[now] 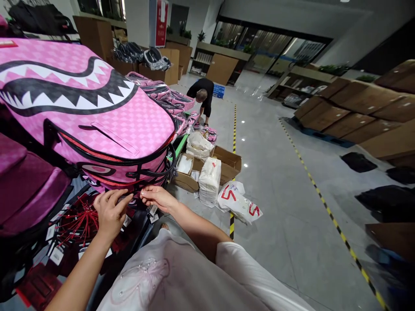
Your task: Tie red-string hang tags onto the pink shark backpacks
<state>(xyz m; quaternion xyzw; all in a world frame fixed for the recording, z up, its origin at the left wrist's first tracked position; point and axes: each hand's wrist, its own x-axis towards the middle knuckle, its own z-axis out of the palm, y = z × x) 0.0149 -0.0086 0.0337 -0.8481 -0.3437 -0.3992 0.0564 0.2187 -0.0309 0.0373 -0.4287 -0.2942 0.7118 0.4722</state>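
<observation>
A large pink checkered backpack with a black-and-white toothed mouth print lies on its back, its zipped side facing me. At its lower edge my right hand has thumb and fingers pinched together; whatever is between them is too small to name. My left hand is just left of it, fingers apart and stretched toward the same edge of the bag. Below the hands is a pile of red cords with dark red pieces and white tags. Some tags hang close under my right hand.
Another pink bag is at left. Right of the backpack, open cartons, a white wrapped stack and plastic bags sit on the floor. A person in black bends over beyond wrapped pink bags. Stacked cartons line the right.
</observation>
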